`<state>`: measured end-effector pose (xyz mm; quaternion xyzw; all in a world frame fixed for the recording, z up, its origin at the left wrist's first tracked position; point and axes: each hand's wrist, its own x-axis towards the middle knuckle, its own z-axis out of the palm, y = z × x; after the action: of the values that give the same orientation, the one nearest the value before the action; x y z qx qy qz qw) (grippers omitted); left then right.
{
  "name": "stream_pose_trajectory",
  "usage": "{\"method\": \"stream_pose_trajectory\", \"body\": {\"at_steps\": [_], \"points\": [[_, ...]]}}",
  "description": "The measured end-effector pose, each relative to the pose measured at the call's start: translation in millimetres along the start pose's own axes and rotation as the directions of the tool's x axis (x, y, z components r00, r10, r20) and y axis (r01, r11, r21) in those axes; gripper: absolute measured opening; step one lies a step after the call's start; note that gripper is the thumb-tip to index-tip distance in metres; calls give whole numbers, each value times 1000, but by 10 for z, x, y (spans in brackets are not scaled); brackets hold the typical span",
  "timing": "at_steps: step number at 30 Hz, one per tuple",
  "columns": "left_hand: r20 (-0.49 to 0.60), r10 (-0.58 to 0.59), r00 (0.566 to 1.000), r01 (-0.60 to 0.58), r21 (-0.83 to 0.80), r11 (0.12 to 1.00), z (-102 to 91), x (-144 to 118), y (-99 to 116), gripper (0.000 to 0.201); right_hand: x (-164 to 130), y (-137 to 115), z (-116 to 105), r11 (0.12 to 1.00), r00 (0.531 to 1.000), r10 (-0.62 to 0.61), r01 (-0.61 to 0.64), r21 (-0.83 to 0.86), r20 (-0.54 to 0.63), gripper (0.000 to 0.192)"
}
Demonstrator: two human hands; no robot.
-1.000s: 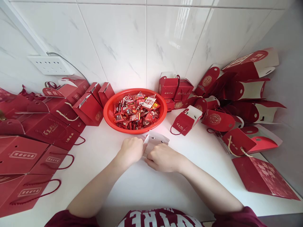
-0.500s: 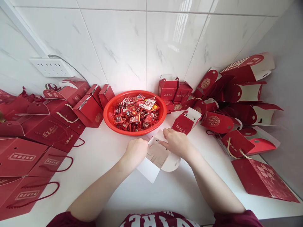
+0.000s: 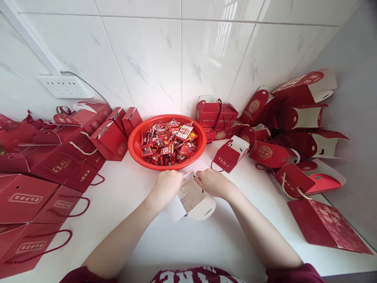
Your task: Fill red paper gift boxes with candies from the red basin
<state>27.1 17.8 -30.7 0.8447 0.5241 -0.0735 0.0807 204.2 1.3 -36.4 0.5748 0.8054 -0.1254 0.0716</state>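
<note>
An unfolded gift box [image 3: 191, 196] stands on the white table in front of me, its white inside facing up and its flaps spread. Slits show in its bottom. At its far left corner my left hand [image 3: 168, 184] is closed on the box wall. My right hand [image 3: 213, 182] pinches the far right edge, fingers curled over the outside. Just beyond them sits an oval red plastic basket [image 3: 134, 155] heaped with wrapped sweets [image 3: 166, 143]. A small red box [image 3: 225, 157] with a cord handle lies beyond my right hand.
Closed red gift boxes with rope handles [image 3: 32, 200] crowd the left side. Open red boxes [image 3: 271, 153] are piled on the right against a grey panel. Small red boxes [image 3: 207, 112] stand by the tiled wall, which has a socket strip [image 3: 64, 86].
My right hand has moved slightly left and down, its fingers now curled over the box edge. The box has shifted a little left, and its near flaps sit more upright.
</note>
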Motion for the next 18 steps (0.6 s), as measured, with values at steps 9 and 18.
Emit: {"method": "stream_pose_trajectory", "body": {"at_steps": [9, 18], "points": [[-108, -18, 994, 25, 66, 998, -122, -115, 40, 27, -18, -195, 56, 990, 991, 136, -136, -24, -11, 37], [-499, -252, 829, 173, -200, 964, -460, -198, -732, 27, -168, -115, -299, 955, 942, 295, -287, 74, -157, 53]]}}
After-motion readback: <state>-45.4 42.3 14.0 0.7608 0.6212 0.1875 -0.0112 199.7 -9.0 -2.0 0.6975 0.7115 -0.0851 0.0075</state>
